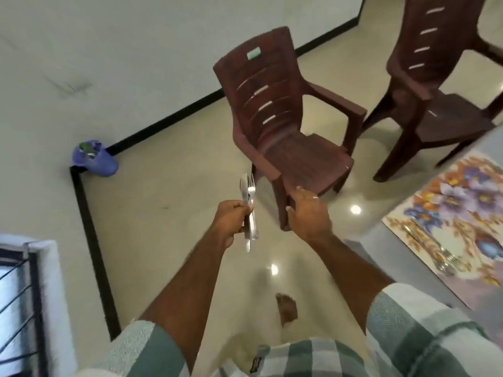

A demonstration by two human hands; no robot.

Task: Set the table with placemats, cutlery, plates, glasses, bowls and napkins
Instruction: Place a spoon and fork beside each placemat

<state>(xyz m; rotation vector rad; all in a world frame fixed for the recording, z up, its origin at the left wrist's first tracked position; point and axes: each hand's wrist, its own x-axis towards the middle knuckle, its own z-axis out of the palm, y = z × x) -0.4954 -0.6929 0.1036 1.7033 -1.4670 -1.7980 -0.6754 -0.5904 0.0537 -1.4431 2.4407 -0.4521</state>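
Note:
My left hand (pixel 231 221) grips a bundle of steel cutlery (pixel 249 205), fork tines and a knife pointing up and away, handles hanging below the fist. My right hand (pixel 306 213) reaches to the front corner of a brown plastic armchair (pixel 285 123), fingers curled at the seat's edge and front leg; whether it grips is unclear in the blur. At the right edge lies a flowered placemat (pixel 449 213) on the grey table (pixel 381 240), with cutlery (pixel 446 261) lying on its near part.
A second brown plastic chair (pixel 435 85) stands by the table at the upper right. A purple bin (pixel 92 159) sits in the wall corner at left. A barred window (pixel 21 295) is at lower left. My bare foot (pixel 285 308) stands on glossy cream floor tiles.

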